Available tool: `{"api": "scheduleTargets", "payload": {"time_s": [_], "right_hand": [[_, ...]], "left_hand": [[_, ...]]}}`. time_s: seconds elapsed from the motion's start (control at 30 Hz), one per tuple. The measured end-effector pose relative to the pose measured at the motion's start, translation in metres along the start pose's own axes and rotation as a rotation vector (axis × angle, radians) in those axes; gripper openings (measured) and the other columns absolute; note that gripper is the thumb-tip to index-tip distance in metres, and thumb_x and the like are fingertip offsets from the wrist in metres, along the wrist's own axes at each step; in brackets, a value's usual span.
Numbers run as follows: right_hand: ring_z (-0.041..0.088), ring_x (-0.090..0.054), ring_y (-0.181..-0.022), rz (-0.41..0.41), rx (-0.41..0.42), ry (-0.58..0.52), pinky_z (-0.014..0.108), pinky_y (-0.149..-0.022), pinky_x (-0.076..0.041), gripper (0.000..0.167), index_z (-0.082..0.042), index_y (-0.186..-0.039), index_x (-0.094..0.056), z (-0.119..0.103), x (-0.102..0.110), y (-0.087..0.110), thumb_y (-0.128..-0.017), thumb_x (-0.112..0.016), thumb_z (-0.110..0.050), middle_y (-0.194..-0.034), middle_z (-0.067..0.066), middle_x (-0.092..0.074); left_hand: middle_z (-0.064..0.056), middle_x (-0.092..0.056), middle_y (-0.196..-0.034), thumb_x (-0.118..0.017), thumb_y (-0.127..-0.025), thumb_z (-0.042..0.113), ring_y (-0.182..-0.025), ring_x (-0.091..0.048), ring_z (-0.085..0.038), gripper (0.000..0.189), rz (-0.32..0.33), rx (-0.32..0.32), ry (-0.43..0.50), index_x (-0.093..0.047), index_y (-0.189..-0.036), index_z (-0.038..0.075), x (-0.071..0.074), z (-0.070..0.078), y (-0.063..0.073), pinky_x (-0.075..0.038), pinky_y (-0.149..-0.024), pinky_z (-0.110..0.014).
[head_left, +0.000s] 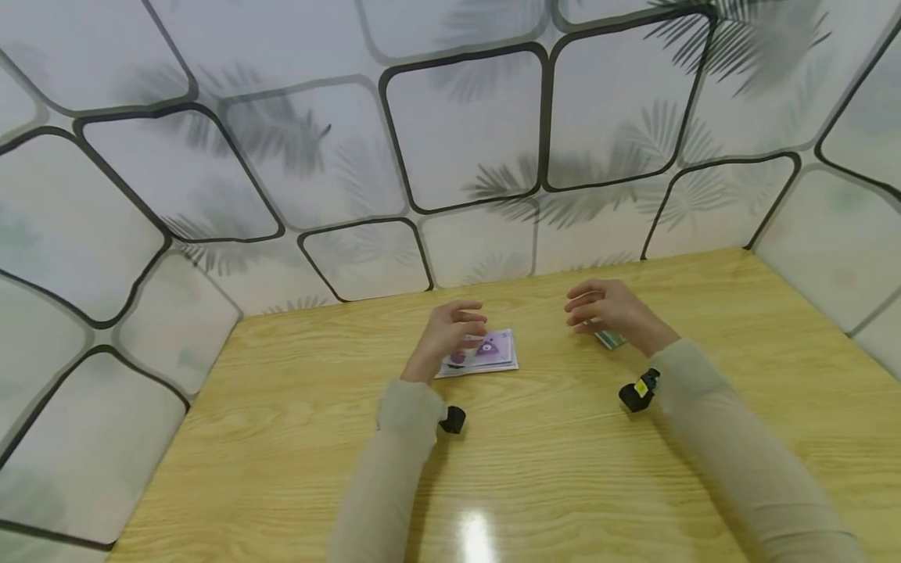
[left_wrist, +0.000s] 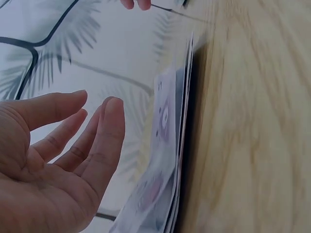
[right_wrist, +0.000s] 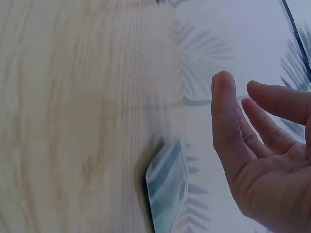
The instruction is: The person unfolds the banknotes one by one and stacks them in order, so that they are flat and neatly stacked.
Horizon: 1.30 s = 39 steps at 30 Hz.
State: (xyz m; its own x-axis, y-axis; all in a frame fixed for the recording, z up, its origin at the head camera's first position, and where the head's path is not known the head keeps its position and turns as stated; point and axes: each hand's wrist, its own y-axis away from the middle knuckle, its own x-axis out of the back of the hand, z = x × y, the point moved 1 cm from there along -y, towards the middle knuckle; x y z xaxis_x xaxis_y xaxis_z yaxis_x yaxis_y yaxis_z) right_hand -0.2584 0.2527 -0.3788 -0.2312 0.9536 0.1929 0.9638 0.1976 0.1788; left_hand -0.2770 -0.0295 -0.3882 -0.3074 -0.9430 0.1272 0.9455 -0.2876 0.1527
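A small stack of purple-printed paper sheets (head_left: 493, 350), looking like banknotes, lies flat on the table. My left hand (head_left: 445, 332) hovers over its left part with bent, loose fingers. In the left wrist view the stack (left_wrist: 167, 126) shows several thin layers, apart from the left hand (left_wrist: 63, 155). My right hand (head_left: 612, 309) is held over a small flat green piece (head_left: 609, 338), partly hidden beneath it. From the right wrist this green piece (right_wrist: 167, 184) appears striped, and the right hand (right_wrist: 262, 150) has nothing between its fingers. What the green piece is, I cannot tell.
The wood-grain table (head_left: 296, 461) meets a patterned wall (head_left: 464, 133) with leaf prints at its back and sides. A black wrist camera (head_left: 454, 420) sits on the left cuff, and another wrist camera (head_left: 639, 391) on the right.
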Motion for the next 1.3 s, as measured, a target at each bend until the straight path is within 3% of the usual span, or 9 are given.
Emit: {"api": "scheduleTargets", "payload": {"time_s": [0.33,0.6,0.87,1.17,1.3], "right_hand": [[0.011,-0.068,-0.094,0.027,0.042,0.018,0.035,-0.089,-0.059,0.050,0.017,-0.146,-0.032,0.011,0.035,0.011,-0.105,-0.052,-0.004,-0.139,0.035,-0.046],[0.010,-0.068,-0.089,0.078,0.025,0.031,0.033,-0.087,-0.059,0.050,0.017,-0.143,-0.035,0.017,0.052,0.019,-0.104,-0.056,-0.006,-0.125,0.022,-0.059],[0.009,-0.067,-0.089,0.117,-0.023,0.073,0.032,-0.084,-0.060,0.052,0.016,-0.144,-0.036,0.028,0.067,0.023,-0.104,-0.058,-0.010,-0.129,0.026,-0.057],[0.006,-0.067,-0.085,0.128,-0.041,0.067,0.032,-0.083,-0.060,0.055,0.018,-0.144,-0.035,0.031,0.075,0.024,-0.103,-0.059,-0.009,-0.103,0.002,-0.068],[0.004,-0.067,-0.083,0.114,-0.054,0.062,0.030,-0.081,-0.060,0.054,0.019,-0.143,-0.034,0.033,0.075,0.022,-0.103,-0.058,-0.008,-0.098,-0.001,-0.069]], "left_hand": [[-0.028,-0.063,-0.126,-0.060,-0.099,-0.005,-0.104,-0.069,-0.035,0.043,-0.098,-0.021,0.061,-0.052,-0.141,-0.007,-0.031,0.003,-0.009,-0.059,-0.088,-0.043],[-0.024,-0.063,-0.126,-0.061,-0.100,0.000,-0.105,-0.068,-0.033,0.043,-0.149,0.002,0.093,-0.052,-0.143,-0.004,-0.051,0.004,-0.013,-0.057,-0.092,-0.046],[-0.023,-0.064,-0.123,-0.061,-0.101,0.000,-0.109,-0.067,-0.038,0.042,-0.183,0.022,0.115,-0.053,-0.141,-0.006,-0.073,0.003,-0.018,-0.058,-0.092,-0.044],[-0.028,-0.060,-0.130,-0.057,-0.101,-0.004,-0.114,-0.064,-0.041,0.040,-0.207,0.042,0.153,-0.052,-0.140,-0.008,-0.099,0.002,-0.023,-0.058,-0.092,-0.042],[-0.027,-0.061,-0.127,-0.056,-0.101,-0.004,-0.112,-0.065,-0.040,0.039,-0.202,0.073,0.175,-0.052,-0.140,-0.008,-0.106,-0.001,-0.026,-0.058,-0.090,-0.042]]}}
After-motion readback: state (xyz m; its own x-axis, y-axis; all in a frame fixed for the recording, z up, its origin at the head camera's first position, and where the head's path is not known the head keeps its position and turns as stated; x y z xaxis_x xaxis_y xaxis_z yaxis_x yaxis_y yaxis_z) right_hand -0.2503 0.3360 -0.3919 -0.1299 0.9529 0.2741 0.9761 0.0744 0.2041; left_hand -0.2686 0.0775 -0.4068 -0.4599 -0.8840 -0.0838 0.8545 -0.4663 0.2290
